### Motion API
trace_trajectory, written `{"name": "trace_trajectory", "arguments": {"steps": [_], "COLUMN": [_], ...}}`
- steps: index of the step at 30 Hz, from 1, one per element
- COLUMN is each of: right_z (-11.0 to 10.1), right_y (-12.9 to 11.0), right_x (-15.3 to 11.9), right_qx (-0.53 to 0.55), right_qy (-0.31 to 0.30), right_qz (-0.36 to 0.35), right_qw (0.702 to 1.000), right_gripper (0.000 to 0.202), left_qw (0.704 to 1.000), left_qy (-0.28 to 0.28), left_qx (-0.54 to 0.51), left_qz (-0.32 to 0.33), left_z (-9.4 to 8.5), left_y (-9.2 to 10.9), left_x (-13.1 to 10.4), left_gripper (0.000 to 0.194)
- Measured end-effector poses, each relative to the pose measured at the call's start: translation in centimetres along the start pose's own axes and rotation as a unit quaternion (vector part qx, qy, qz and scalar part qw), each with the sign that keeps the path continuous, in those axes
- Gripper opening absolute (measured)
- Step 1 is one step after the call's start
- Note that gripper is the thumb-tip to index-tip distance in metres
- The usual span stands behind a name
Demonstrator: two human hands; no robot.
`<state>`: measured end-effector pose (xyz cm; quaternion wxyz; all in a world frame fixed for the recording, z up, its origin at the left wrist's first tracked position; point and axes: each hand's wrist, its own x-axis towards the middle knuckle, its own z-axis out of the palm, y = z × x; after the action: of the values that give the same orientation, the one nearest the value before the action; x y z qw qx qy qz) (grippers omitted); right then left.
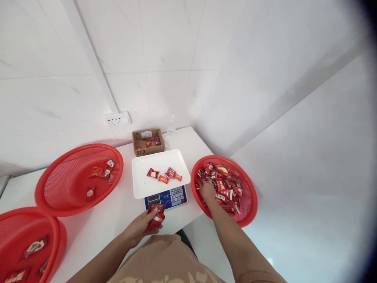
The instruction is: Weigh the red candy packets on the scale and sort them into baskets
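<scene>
Near the front edge of the table, my left hand (143,225) is closed around red candy packets (156,216), the thumb on top. My right hand (207,191) reaches into the right red basket (250,212), down among a heap of small red wrapped packets (226,184). Its fingertips are hidden in the heap, so I cannot tell whether they grip anything. Between the hands stands a scale with a blue keypad (167,199) and a white tray (141,184). Several red wrapped candies lie on that tray, among them one red candy (153,173) at its left.
Two more red baskets stand at left: one farther back (64,173) with a few packets, one nearer (55,236) with larger ones. Behind the scale sits a cardboard box (149,150) with red packets, beside a clear bottle (171,125). White walls close off the back and right.
</scene>
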<state>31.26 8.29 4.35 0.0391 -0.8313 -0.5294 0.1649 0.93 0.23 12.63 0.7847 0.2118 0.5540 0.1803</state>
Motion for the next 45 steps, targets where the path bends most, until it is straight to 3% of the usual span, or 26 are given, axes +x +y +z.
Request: {"name": "trace_trajectory", "arguments": {"steps": [7,13,19,23,25,28,32,35,37,39,42,45], "right_z": [-1.5,-3.4,-3.4,-2.9,-3.1,-4.0,-4.8,-4.4,-4.1,-4.1,-4.7,-5.2], "right_y": [0.6,-2.9,-8.7,-11.0,-11.0,-9.2,-5.2,-3.8,-4.5,-6.0,-8.6,-10.1], "right_x": [-1.2,-2.1,-2.6,-3.0,-3.3,-3.8,-4.4,-5.3,-6.6,-8.1,-10.4,-11.4], "right_qx": [0.057,0.243,0.312,0.315,0.323,0.354,0.474,0.552,0.554,0.522,0.454,0.416], "right_qy": [0.066,0.119,0.021,-0.003,-0.001,0.026,0.06,0.006,-0.055,-0.154,-0.318,-0.352], "right_qz": [-0.044,-0.105,-0.141,-0.164,-0.161,-0.133,-0.003,0.103,0.089,0.002,-0.165,-0.231], "right_qw": [0.995,0.957,0.939,0.935,0.933,0.925,0.879,0.827,0.826,0.839,0.816,0.806], "right_gripper": [0.04,0.043,0.038,0.038,0.039,0.042,0.044,0.045,0.043,0.041,0.033,0.024], "left_qw": [1.0,1.0,1.0,1.0,0.999,0.999,0.999,0.999,1.0,0.999,0.996,0.994], "left_qy": [-0.01,-0.003,0.004,0.004,0.005,0.006,0.001,-0.009,-0.022,-0.041,-0.078,-0.098], "left_qx": [-0.008,-0.012,-0.017,-0.018,-0.022,-0.038,-0.047,-0.029,-0.01,0.009,0.032,0.044], "left_qz": [0.011,0.012,0.015,0.024,0.029,0.03,0.023,0.018,0.015,0.013,0.016,0.018], "left_z": [0.2,-0.3,-0.6,-0.8,-0.9,-1.3,-1.4,-0.8,-0.2,0.4,1.1,1.2], "left_y": [0.0,-0.5,-0.8,-0.6,-0.5,-0.5,-0.2,0.3,0.7,1.1,1.5,1.4], "left_x": [0.2,0.0,-0.3,-0.6,-0.7,-0.6,-0.6,-0.6,-0.5,-0.5,-0.4,-0.4], "left_gripper": [0.058,0.058,0.06,0.058,0.057,0.058,0.062,0.061,0.06,0.059,0.057,0.056]}}
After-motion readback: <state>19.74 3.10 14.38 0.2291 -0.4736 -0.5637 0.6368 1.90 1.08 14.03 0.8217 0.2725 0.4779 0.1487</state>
